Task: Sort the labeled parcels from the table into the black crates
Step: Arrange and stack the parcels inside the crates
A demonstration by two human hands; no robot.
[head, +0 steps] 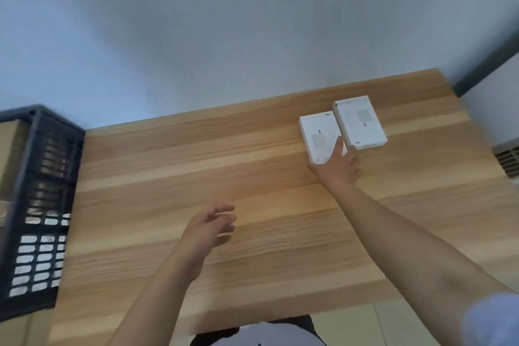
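Two white labeled parcels lie side by side at the far right of the wooden table (196, 166): the left parcel (318, 135) and the right parcel (359, 121). My right hand (339, 167) reaches out to them, its fingertips on the near edge of the left parcel, fingers mostly straight. Over the middle of the table my left hand (210, 229) hovers with relaxed fingers and holds nothing. A black slatted crate (36, 205) stands off the table's left edge, with pale items showing through its slats.
A white wall runs behind the table. At the far right there is a dark baseboard strip (486, 67) and a floor vent (508, 159). Pale floor shows in front of the table's near edge.
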